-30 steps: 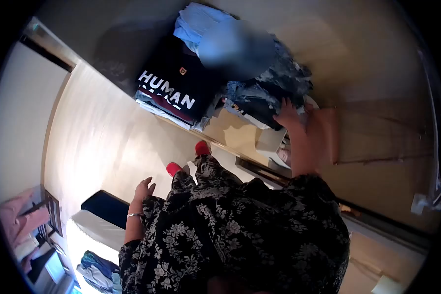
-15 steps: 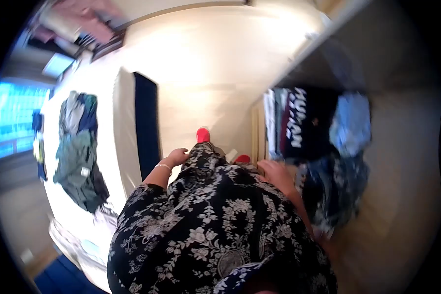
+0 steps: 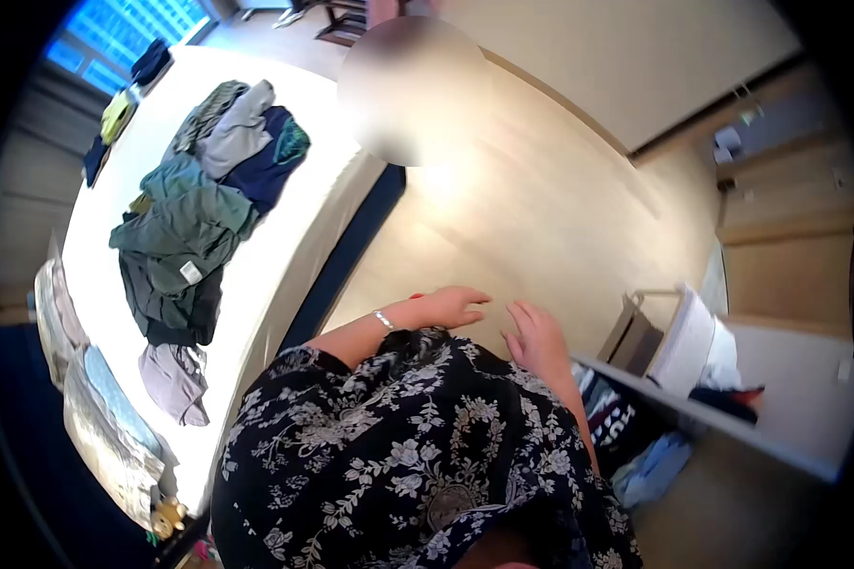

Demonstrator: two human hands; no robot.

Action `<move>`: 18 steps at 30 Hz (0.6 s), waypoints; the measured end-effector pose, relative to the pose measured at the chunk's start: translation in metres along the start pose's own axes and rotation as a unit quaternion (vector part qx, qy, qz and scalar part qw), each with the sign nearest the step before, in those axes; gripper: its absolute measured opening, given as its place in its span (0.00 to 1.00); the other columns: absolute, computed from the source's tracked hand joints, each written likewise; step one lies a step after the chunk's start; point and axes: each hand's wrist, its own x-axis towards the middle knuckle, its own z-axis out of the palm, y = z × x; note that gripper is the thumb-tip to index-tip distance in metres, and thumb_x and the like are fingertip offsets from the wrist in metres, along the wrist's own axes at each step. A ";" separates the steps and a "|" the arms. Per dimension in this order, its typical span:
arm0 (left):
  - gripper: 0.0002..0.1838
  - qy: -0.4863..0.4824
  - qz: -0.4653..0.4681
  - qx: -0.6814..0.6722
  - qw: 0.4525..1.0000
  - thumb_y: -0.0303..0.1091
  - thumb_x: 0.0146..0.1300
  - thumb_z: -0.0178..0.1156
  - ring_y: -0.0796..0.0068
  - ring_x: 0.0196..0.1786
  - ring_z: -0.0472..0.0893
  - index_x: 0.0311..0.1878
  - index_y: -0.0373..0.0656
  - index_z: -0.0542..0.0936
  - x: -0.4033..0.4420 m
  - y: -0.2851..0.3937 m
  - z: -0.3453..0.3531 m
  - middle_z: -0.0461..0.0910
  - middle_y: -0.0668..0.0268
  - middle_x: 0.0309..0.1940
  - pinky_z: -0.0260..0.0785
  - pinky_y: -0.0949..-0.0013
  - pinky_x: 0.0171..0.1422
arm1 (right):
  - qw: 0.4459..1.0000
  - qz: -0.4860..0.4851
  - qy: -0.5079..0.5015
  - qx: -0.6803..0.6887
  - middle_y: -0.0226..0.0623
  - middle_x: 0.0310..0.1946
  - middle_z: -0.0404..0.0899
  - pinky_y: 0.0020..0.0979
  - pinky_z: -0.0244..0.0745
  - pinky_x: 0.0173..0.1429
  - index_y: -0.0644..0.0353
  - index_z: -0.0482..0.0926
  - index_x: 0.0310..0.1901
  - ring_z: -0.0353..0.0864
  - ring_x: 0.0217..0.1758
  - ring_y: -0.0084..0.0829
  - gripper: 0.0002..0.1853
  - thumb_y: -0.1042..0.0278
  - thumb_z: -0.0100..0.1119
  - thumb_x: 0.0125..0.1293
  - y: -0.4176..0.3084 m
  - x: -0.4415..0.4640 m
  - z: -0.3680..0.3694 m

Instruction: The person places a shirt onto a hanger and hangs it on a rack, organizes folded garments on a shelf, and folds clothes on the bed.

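My left hand hovers in front of my waist, fingers stretched out and holding nothing, with a bracelet round the wrist. Close beside it my right hand is also unfolded and bare. Both are in front of the black floral garment I wear. To the left, a dark green garment with a white tag lies in a loose heap on the bed. A grey garment and a navy one lie farther up that heap.
Folded clothes and a light blue garment are low on the right, behind a panel edge. A white storage box stands beyond. Pillows and a plush toy lie at the bed's near left. A blurred patch covers the top middle.
My view has swung to the right, so the bed now slants across the left. The clothes on the right have dropped lower in view. Both hands have come nearer each other in front of me.
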 end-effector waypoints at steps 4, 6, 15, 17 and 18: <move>0.18 0.027 0.057 -0.028 0.998 0.37 0.57 0.57 0.53 0.47 0.78 0.49 0.39 0.76 0.033 0.022 -0.053 0.77 0.50 0.46 0.69 0.60 0.53 | 0.993 -0.086 0.043 0.067 0.46 0.47 0.74 0.40 0.70 0.52 0.63 0.70 0.53 0.74 0.49 0.45 0.24 0.72 0.60 0.52 -0.007 0.084 -0.004; 0.16 -0.050 -0.045 -0.039 0.997 0.32 0.56 0.58 0.54 0.47 0.77 0.47 0.39 0.76 0.025 0.069 -0.007 0.79 0.50 0.43 0.69 0.59 0.53 | 0.994 -0.078 0.033 0.071 0.46 0.47 0.74 0.40 0.70 0.52 0.62 0.69 0.54 0.74 0.49 0.46 0.25 0.73 0.59 0.53 -0.005 0.024 -0.022; 0.12 0.147 -0.060 0.001 0.987 0.34 0.59 0.54 0.51 0.44 0.76 0.43 0.40 0.78 0.007 0.057 -0.030 0.77 0.51 0.39 0.68 0.56 0.49 | 0.971 -0.165 -0.155 0.078 0.48 0.46 0.76 0.39 0.71 0.50 0.60 0.68 0.57 0.75 0.47 0.45 0.26 0.70 0.60 0.55 0.024 0.095 -0.039; 0.14 0.208 -0.100 0.010 0.973 0.35 0.60 0.54 0.53 0.47 0.76 0.47 0.41 0.77 0.003 0.050 -0.037 0.77 0.52 0.43 0.68 0.57 0.52 | 0.949 -0.202 -0.240 -0.016 0.48 0.44 0.77 0.40 0.71 0.50 0.62 0.69 0.55 0.75 0.47 0.44 0.25 0.69 0.61 0.54 0.027 0.135 -0.054; 0.16 0.283 -0.101 0.003 0.954 0.37 0.59 0.53 0.53 0.48 0.76 0.49 0.41 0.77 0.001 0.047 -0.038 0.77 0.52 0.44 0.68 0.58 0.53 | 0.947 -0.246 -0.205 -0.035 0.47 0.43 0.77 0.40 0.71 0.52 0.63 0.71 0.53 0.75 0.48 0.45 0.25 0.68 0.62 0.52 0.033 0.154 -0.055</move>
